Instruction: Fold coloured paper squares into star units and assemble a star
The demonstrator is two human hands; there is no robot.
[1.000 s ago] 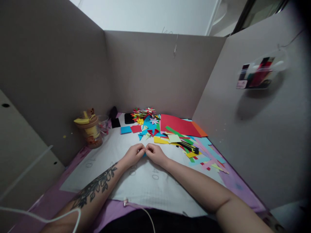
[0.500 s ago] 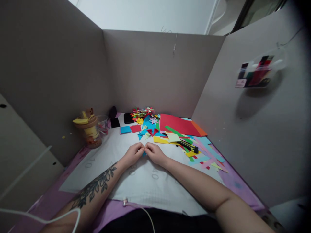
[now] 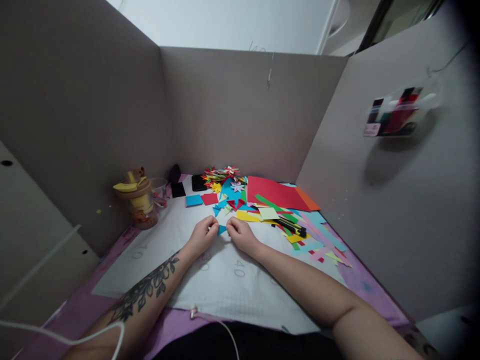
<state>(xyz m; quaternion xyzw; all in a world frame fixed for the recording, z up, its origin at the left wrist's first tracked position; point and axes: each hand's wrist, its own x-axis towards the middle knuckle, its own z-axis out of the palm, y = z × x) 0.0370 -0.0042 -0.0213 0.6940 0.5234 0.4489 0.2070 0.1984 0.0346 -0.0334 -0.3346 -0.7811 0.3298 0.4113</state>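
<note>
Between my two hands is a small folded piece of blue paper (image 3: 222, 229), pointed toward the right. My left hand (image 3: 205, 234) pinches its left side, and my right hand (image 3: 240, 234) closes its fingers at the right tip. Both hands are just above the white numbered sheet (image 3: 221, 285). Just beyond them lie small folded paper pieces in blue, pale green and red (image 3: 235, 204). A blue square (image 3: 194, 200) and a red square (image 3: 209, 199) of paper rest farther back on the left.
Paper stars (image 3: 225, 175) are heaped at the back. Red sheets (image 3: 277, 192) lie on the right, near coloured strips (image 3: 318, 240) and a black-yellow cutter (image 3: 294, 227). A yellow-brown cup (image 3: 138, 205) stands left. A clear bag (image 3: 401, 112) hangs on the right panel.
My hands have moved slightly apart from touching each other, so the blue paper between them now shows more. Things on the table have stayed put.
</note>
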